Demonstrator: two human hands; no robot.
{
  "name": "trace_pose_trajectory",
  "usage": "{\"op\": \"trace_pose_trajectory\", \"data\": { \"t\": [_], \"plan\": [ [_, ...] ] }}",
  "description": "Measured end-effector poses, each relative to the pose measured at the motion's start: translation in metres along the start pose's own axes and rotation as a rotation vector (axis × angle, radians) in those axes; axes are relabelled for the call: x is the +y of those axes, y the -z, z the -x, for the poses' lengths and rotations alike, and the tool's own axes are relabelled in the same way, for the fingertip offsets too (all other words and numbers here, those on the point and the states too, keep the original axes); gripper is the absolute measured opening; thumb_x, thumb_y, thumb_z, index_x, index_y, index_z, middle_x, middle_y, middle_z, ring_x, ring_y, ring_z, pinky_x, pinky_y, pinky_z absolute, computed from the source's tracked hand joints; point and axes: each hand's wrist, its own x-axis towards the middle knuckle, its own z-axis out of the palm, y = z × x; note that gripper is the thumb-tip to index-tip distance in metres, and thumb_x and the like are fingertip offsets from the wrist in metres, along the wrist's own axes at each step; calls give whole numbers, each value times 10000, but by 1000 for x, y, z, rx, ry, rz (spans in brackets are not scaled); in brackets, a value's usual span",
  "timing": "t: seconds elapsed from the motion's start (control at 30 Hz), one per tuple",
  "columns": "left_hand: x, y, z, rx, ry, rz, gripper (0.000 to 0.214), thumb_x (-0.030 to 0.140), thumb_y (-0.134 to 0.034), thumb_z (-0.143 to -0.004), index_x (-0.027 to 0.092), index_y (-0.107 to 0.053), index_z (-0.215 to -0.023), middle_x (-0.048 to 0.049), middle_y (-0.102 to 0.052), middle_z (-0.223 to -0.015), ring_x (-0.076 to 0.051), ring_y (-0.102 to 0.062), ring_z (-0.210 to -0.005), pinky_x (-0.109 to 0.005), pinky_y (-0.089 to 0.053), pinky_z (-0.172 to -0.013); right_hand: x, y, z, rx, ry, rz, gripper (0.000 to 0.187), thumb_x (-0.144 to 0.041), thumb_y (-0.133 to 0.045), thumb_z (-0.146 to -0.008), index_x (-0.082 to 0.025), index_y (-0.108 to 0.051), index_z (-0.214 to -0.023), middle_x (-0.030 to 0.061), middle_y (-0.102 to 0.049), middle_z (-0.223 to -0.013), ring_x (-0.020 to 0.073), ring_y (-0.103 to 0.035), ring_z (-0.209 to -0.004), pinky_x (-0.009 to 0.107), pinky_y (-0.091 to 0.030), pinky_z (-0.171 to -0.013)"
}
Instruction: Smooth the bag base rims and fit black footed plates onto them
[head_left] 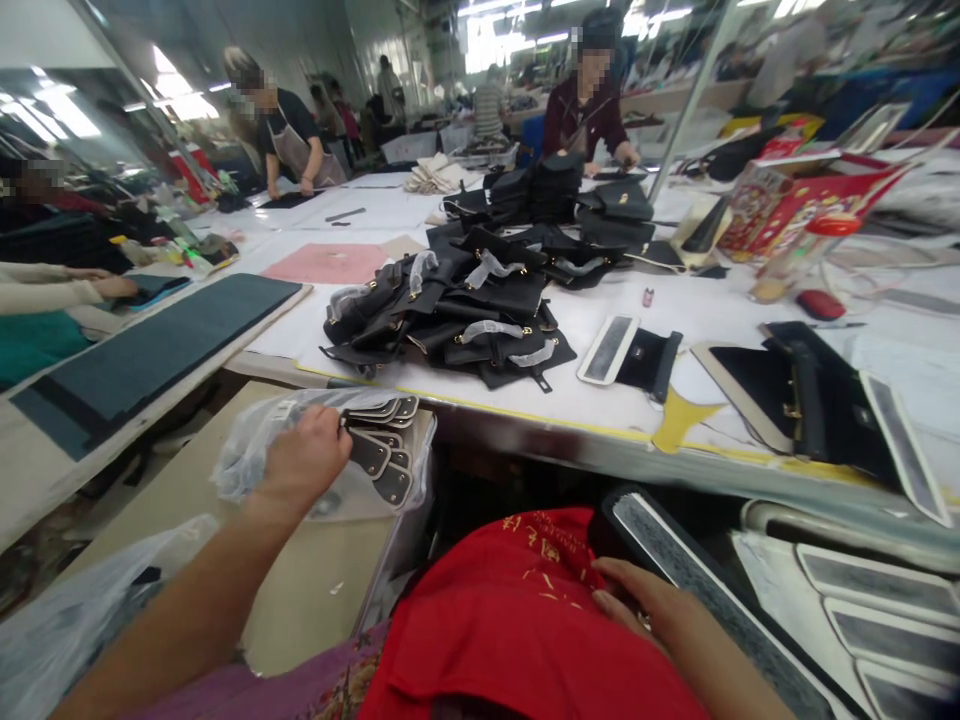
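Observation:
My left hand (310, 447) has its fingers curled closed at the mouth of a clear plastic bag (251, 450). The fingertips meet a fanned stack of dark leather tabs (394, 455) with pale edges and metal studs; what is pinched is hidden. Under the bag lies a beige board (322, 590). Low in front of me, my right hand (637, 597) is bent closed against my red apron (510, 600). A tiny metallic glint shows by its fingers, but what they hold is hidden. Beside that hand, a long black piece with a pale-edged grey panel (697, 570) slants downward.
Black bags with wrapped handles (480, 310) are heaped on the white table (300, 335). An opened black bag piece (810, 390) and a yellow scrap (682, 415) lie to the right. Pale-edged panels (885, 610) are stacked lower right. Co-workers (296, 135) stand across the table.

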Motion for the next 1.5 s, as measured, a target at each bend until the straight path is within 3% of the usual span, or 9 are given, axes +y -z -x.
{"op": "trace_pose_trajectory", "data": {
  "t": [0.17, 0.37, 0.5, 0.6, 0.7, 0.83, 0.97, 1.17, 1.5],
  "plan": [
    [-11, 39, -6, -18, -228, 151, 248, 344, -399, -809, 176, -579, -783, -63, -593, -744, -220, -577, -720, -296, -408, -649, 12, -2, 3, -14, -9, -44, 421, -461, -437, -860, -203, -623, -1137, 92, -641, -1139, 245, -618, -1017, 362, -492, -915],
    [16, 63, -3, -390, -392, 801, 266, 458, -533, -742, 208, -620, -763, -2, -592, -651, -152, -567, -603, -252, -445, -583, 11, -4, 3, 112, -56, -315, 433, -425, -490, -840, -206, -534, -1211, 111, -598, -1180, 226, -615, -990, 359, -506, -881],
    [69, 47, 1, -627, -263, 1273, 283, 450, -646, -636, 197, -620, -759, -5, -608, -654, -160, -570, -564, -274, -499, -515, 13, -7, 21, 199, -123, -831, 554, -467, -487, -840, -222, -355, -1319, 107, -537, -1227, 194, -627, -926, 327, -545, -783],
    [128, 17, 0, -831, -247, 1386, 282, 446, -697, -604, 207, -609, -726, 2, -611, -683, -168, -573, -605, -270, -520, -486, 32, -9, 44, 241, -201, -1163, 407, -521, -454, -849, -203, -494, -1101, 50, -608, -960, 166, -639, -728, 308, -552, -656],
    [192, -13, 2, -1126, -267, 1329, 388, 484, -725, -585, 217, -579, -825, 13, -614, -748, -183, -589, -679, -293, -554, -522, 58, -14, 78, 476, -325, -1152, 328, -500, -454, -863, -181, -529, -868, 11, -581, -791, 135, -601, -680, 261, -523, -633],
    [255, -29, 12, -1374, -426, 1159, 437, 542, -662, -657, 231, -538, -939, 13, -623, -828, -185, -602, -746, -279, -549, -574, 81, -25, 123, 732, -536, -954, 263, -432, -491, -862, -178, -560, -869, 17, -606, -812, 126, -573, -726, 239, -493, -672],
    [294, -23, 16, -1315, -602, 925, 465, 622, -596, -664, 215, -572, -888, 0, -641, -867, -193, -602, -786, -260, -524, -619, 95, -32, 148, 761, -677, -936, 275, -441, -524, -836, -174, -584, -817, -6, -600, -693, 115, -566, -619, 222, -463, -586],
    [332, -25, 8, -1048, -803, 488, 554, 730, -450, -671, 211, -631, -738, 36, -501, -461, -159, -509, -477, -216, -353, -420, 125, -25, 150, 678, -813, -664, 302, -431, -523, -834, -171, -575, -689, -38, -535, -554, 74, -477, -500, 188, -350, -491],
    [351, -14, 19, -1013, -629, 451, 554, 698, -498, -591, 231, -631, -857, 15, -676, -651, -211, -621, -625, -244, -424, -488, 144, -23, 145, 617, -742, -553, 238, -359, -522, -846, -174, -608, -723, -26, -581, -614, 84, -493, -571, 203, -325, -549]
  ]
}}
